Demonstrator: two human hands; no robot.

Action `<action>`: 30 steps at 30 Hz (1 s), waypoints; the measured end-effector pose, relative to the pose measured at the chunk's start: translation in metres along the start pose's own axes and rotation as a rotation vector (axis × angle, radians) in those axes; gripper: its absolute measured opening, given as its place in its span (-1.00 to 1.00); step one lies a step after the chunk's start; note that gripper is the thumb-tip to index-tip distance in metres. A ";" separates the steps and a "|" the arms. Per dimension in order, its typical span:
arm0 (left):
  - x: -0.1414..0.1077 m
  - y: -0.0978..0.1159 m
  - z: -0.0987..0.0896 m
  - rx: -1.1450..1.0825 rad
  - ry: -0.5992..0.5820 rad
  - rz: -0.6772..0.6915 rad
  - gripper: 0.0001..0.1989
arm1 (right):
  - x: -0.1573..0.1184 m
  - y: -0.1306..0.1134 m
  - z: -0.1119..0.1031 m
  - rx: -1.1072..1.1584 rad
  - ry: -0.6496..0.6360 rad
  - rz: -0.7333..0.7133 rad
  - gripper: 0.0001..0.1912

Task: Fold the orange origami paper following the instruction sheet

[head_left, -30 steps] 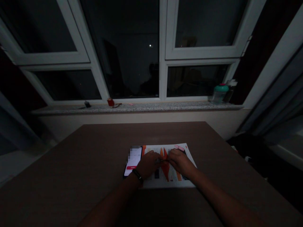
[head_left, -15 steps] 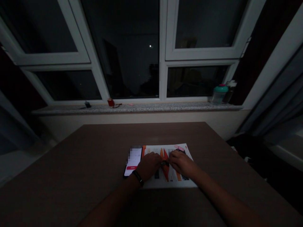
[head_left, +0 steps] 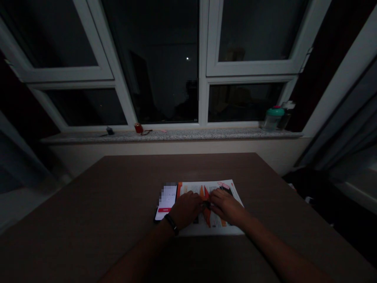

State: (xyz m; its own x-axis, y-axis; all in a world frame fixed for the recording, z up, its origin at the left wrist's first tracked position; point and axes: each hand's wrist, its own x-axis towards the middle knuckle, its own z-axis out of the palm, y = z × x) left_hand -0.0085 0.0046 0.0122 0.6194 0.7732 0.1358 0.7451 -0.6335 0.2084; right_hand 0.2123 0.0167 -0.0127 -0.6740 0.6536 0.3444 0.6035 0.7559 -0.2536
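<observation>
An orange-red folded paper [head_left: 207, 217], with long pointed tips above and below, stands out between my hands over a printed booklet [head_left: 212, 231]. My left hand [head_left: 188, 208] has its fingers bent and closed on the paper's left side; a dark band circles the wrist. From the other side, my right hand [head_left: 225, 204] pinches the paper near its middle, its fingertips almost meeting the left ones. A small dark spot shows between the fingertips, too dim to make out. The exact grip is partly hidden by the fingers.
A lit phone [head_left: 165, 202] lies at the booklet's left edge. A pink item [head_left: 224, 185] rests on the booklet's upper right. Beyond the brown table [head_left: 132, 173], the stone sill [head_left: 182, 135] holds a small red jar [head_left: 138, 127] and a teal-lidded bottle [head_left: 273, 118].
My right hand has shifted slightly left and inward, covering more of the paper's middle. My left hand stays nearly in place. The phone and booklet lie as before.
</observation>
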 end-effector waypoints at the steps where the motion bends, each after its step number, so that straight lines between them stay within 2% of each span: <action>1: 0.000 0.000 0.000 0.005 -0.004 -0.002 -0.85 | 0.000 0.000 0.000 0.013 0.002 -0.006 -0.85; 5: 0.000 0.004 -0.001 0.012 -0.009 -0.009 -0.89 | 0.000 -0.001 0.003 0.027 -0.012 -0.027 -0.80; 12: 0.001 0.008 0.003 0.050 0.019 0.020 -0.88 | 0.002 -0.005 0.006 -0.127 -0.075 -0.018 -0.81; 22: -0.001 0.015 0.003 0.028 -0.039 -0.041 -0.82 | 0.001 -0.011 -0.003 -0.005 -0.094 0.002 -0.76; 30: -0.004 0.015 -0.003 0.034 0.042 -0.017 -0.83 | -0.004 -0.007 -0.008 0.116 -0.066 -0.041 -0.79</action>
State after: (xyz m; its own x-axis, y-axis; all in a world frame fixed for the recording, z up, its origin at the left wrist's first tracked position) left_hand -0.0005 -0.0076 0.0178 0.5965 0.7837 0.1732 0.7637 -0.6206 0.1779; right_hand 0.2145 0.0084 -0.0056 -0.7259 0.6202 0.2973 0.5242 0.7788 -0.3446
